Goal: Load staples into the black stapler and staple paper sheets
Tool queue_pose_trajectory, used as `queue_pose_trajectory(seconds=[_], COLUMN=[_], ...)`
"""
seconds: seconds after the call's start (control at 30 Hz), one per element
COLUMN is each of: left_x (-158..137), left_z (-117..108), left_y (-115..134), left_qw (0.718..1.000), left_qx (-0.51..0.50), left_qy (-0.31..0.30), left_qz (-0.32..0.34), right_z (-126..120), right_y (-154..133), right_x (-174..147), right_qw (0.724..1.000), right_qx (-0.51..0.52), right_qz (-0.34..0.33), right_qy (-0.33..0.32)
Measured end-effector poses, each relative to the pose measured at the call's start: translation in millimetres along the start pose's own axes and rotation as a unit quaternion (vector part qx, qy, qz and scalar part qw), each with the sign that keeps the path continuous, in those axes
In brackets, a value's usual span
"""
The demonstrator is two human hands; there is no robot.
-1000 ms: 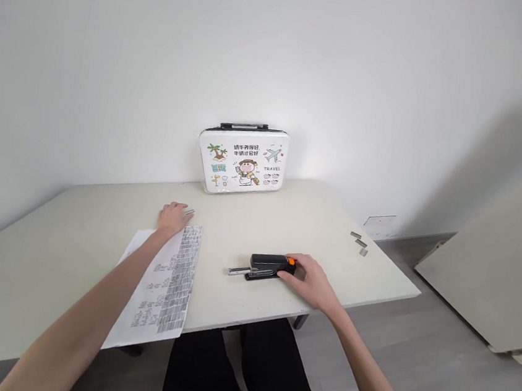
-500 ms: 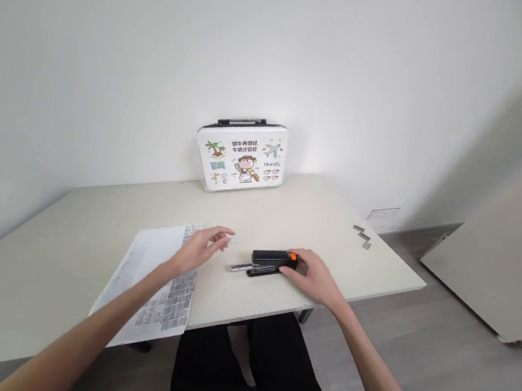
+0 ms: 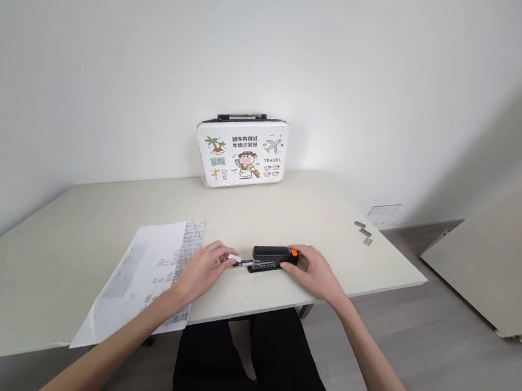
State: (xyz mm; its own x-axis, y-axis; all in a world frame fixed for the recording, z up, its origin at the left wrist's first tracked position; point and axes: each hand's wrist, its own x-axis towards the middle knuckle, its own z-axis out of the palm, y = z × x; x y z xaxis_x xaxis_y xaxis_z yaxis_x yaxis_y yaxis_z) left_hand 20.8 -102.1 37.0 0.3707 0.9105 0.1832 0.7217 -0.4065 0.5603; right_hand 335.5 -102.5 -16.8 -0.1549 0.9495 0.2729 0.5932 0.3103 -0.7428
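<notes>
left hand (image 3: 207,267) nearer stapler (image 3: 271,254), "travel" (image 3: 273,160) beyond

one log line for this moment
right hand: on stapler | left hand: pinching small strip by tray | paper: left of stapler

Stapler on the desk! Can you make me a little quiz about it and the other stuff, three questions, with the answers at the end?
1. How many grey strips lie near the right edge of the desk?
2. True or false: the right hand is on the stapler.
3. Which has a plane drawn on it: a) the stapler, b) the desk, c) the case?

Key: 1. three; 2. true; 3. c.
</notes>
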Motion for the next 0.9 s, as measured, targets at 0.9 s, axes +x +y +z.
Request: queue_pose_trajectory(seconds=[0.9], left_x=[-7.0], left_z=[19.3], left_y=[5.5], left_qw=[0.999], left_qx=[0.001], left_qy=[0.037], left_qz=[-0.007], right_z=[2.1], right_y=[6.5], right_x=[-1.2], right_qw=[1.0], right_qx=[0.007], right_qz=[0.005], right_qy=[-0.002])
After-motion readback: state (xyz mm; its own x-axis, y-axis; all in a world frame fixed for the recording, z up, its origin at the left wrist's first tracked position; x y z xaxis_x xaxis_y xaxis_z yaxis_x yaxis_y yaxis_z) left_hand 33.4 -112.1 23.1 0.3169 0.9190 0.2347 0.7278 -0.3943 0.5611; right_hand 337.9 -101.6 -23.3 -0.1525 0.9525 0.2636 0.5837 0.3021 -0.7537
